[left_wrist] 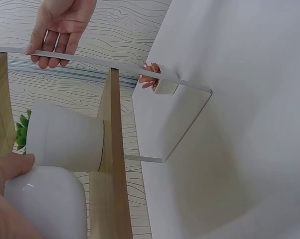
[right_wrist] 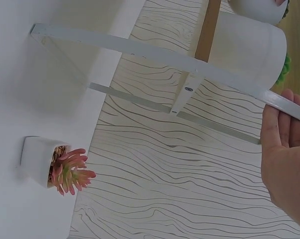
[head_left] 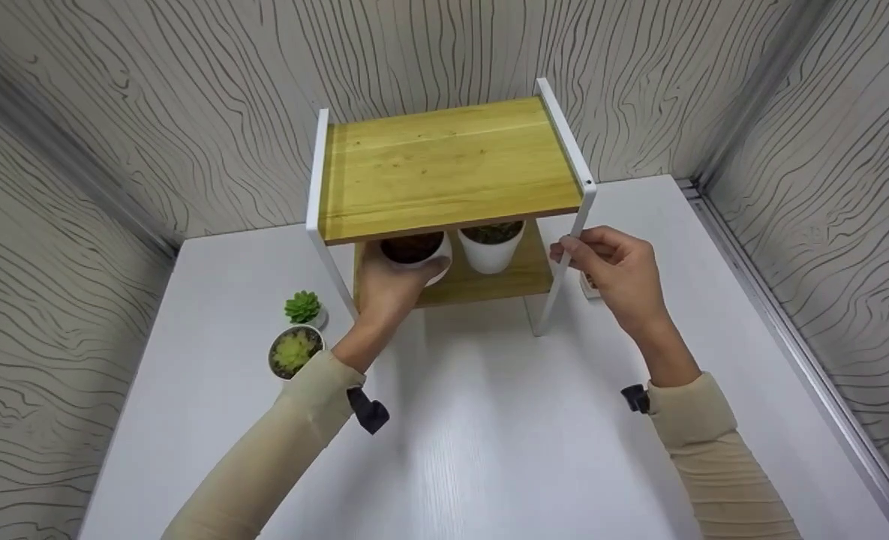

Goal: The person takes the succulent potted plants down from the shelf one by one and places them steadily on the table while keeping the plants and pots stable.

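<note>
My left hand [head_left: 388, 289] grips a rounded white pot [left_wrist: 48, 206] with dark contents, at the left of the lower board [head_left: 482, 289] of a two-tier wood-and-white-metal shelf rack. Whether its base touches the board, I cannot tell. To its right stands a tapered white pot [head_left: 489, 251] with a green plant [left_wrist: 23, 130]. At the rack's right side, my right hand [head_left: 624, 274] pinches the white front upright [head_left: 584, 206] between thumb and fingers. The wooden top board [head_left: 452, 165] hides the back of the lower tier.
Left of the rack, a small green succulent [head_left: 302, 307] and a round potted succulent [head_left: 295, 352] stand on the white table [head_left: 459, 450]. A pink succulent in a white pot [right_wrist: 38, 159] is on the right. Patterned walls [head_left: 429, 52] enclose the back and sides.
</note>
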A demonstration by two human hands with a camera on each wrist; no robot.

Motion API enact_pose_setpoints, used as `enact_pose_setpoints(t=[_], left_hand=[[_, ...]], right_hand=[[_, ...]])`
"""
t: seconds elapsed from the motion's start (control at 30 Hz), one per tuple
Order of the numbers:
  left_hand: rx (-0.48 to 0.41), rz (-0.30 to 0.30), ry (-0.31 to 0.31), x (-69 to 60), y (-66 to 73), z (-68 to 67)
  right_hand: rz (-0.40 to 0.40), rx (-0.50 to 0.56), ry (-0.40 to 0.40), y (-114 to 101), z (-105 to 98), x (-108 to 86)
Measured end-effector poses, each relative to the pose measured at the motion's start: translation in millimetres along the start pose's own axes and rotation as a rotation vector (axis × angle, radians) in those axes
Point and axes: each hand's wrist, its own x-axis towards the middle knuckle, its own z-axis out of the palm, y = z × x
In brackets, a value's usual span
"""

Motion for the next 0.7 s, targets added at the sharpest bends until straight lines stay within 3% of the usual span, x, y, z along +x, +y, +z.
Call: enact_pose_setpoints(t=[0.43,0.7], left_hand=[[-0.014,-0.002,-0.049,-15.4,2.5,-5.2],[0.023,-0.052,-0.064,-27.6,4.7,-4.6]], right_hand=[[-0.010,-0.006,0.001,0,0,2.0],[-0.011,0.004,0.002,1,1,1.6]])
